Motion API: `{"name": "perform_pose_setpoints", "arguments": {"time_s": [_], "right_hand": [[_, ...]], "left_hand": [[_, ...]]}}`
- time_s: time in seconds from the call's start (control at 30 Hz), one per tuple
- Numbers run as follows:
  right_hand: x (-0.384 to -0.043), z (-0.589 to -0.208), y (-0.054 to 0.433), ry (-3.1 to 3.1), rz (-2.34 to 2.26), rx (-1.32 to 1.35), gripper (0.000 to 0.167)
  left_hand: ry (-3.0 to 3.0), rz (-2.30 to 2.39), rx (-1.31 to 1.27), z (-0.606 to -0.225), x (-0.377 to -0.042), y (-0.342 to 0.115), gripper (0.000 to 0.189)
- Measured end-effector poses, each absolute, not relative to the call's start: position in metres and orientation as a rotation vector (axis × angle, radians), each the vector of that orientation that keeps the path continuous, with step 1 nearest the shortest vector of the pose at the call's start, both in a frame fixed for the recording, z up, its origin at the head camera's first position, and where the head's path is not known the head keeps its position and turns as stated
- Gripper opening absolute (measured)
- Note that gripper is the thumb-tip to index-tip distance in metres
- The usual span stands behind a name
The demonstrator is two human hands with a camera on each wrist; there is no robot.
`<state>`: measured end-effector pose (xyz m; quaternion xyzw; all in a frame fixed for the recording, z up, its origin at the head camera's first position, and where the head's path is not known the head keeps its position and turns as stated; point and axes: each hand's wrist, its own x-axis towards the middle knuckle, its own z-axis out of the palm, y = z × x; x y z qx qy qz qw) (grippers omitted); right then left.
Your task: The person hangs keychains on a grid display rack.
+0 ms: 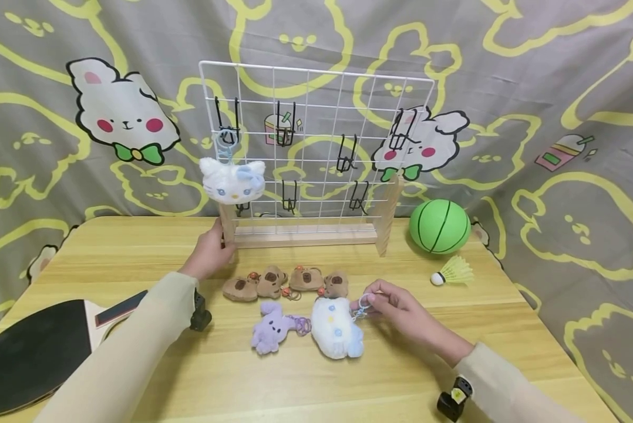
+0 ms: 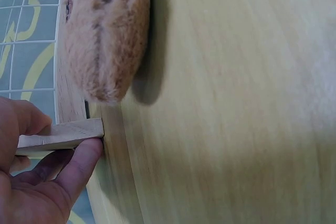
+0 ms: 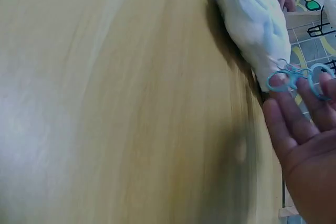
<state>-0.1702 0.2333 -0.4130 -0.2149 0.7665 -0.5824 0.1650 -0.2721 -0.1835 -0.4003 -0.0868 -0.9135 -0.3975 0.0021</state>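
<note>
At the left end of the white wire grid rack [image 1: 306,237], my left hand [image 1: 211,249] grips the wooden upright [image 2: 79,131] between thumb and fingers. My right hand [image 1: 393,308] pinches the light-blue key ring [image 3: 320,80] of a white plush cat keychain [image 1: 334,329], which lies on the table. Another white cat keychain [image 1: 233,181] hangs from a black hook at the rack's upper left. Left of the lying cat is a purple plush keychain [image 1: 271,329]. Several brown plush keychains [image 1: 307,278] lie in a row in front of the rack.
Several black hooks [image 1: 347,154] are fixed across the grid. A green ball [image 1: 440,226] and a yellow shuttlecock [image 1: 454,271] sit to the right of the rack. On the left, a black table tennis paddle [image 1: 36,352] lies partly under my left sleeve. A patterned curtain hangs behind.
</note>
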Motion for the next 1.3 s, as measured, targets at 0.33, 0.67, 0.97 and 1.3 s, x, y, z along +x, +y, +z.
{"name": "perform_pose_setpoints", "arguments": {"time_s": [0.33,0.67,0.97,1.3], "right_hand": [[-0.177,-0.408,0.230,1.841,-1.938,-0.447,0.016],[-0.183,-0.387,0.212,1.944,-1.997,-0.486,0.015],[-0.201,-0.335,0.181,2.115,-1.966,-0.675,0.015],[-0.231,-0.276,0.136,2.261,-2.018,-0.835,0.021]], "left_hand": [[-2.872,-1.267,-0.268,-0.400,-0.273,-0.183,0.070],[-2.873,-1.250,-0.268,-0.401,-0.273,-0.184,0.070],[-2.868,-1.271,-0.274,-0.400,-0.274,-0.183,0.071],[-2.876,-1.278,-0.276,-0.400,-0.273,-0.184,0.074]]}}
